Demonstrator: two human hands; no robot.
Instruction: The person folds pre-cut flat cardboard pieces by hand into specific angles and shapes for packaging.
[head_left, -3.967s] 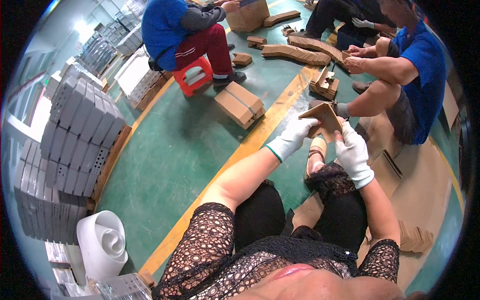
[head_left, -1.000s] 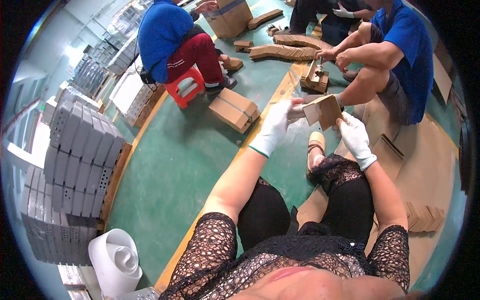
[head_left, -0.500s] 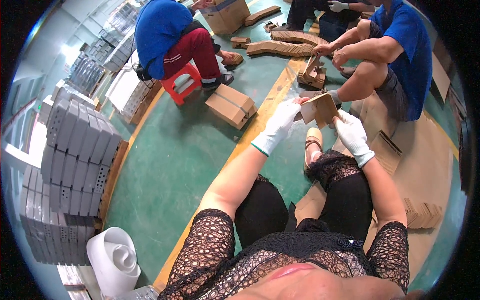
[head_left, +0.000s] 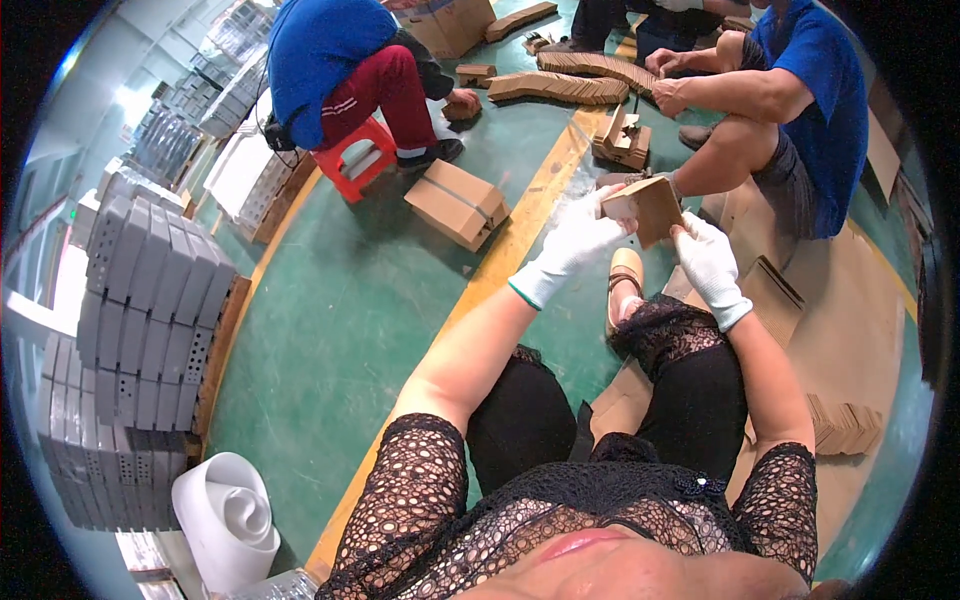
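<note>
Both my hands wear white knit gloves and are raised in front of my knees. Between them is a folded piece of brown cardboard, bent into panels that stand at an angle to each other. My left hand is closed on its left panel, the thumb on the near side. At the right panel's lower edge, my right hand pinches the cardboard between thumb and fingers. Just beyond it, a small stack of folded cardboard pieces rests on the floor.
A person in blue sits close at the right. Another bends over a red stool. A strapped cardboard bundle lies left of my hands, and long rows of cardboard pieces lie beyond. Grey stacked parts stand on pallets at left.
My left hand has shifted right and regripped further onto the cardboard, which is turned and tilted differently. The person at the right has brought both hands near the row of pieces.
</note>
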